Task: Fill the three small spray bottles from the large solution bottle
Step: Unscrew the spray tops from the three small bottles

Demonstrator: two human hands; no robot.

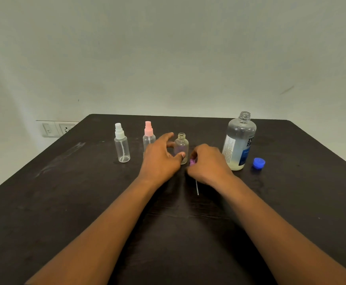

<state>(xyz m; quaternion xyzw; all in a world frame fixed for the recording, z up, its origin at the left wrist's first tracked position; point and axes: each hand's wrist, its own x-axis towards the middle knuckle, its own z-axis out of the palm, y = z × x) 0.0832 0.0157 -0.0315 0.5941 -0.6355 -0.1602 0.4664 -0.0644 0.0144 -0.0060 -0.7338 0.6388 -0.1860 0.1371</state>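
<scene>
Flanking hands (185,159), blue cap (258,162), wall socket (58,128)

Dark table (65,202); pale wall (168,48) behind; switch and socket plate (56,128) at left.

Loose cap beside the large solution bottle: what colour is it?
Blue. The cap lies on the table right of the large solution bottle, clearest in the head view.

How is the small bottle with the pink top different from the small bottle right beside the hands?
The pink-topped bottle has its spray head on; the uncapped bottle has an open neck. The left hand touches the uncapped bottle and partly covers the pink-topped one's lower part. Both are small, clear, upright and look empty.
</scene>
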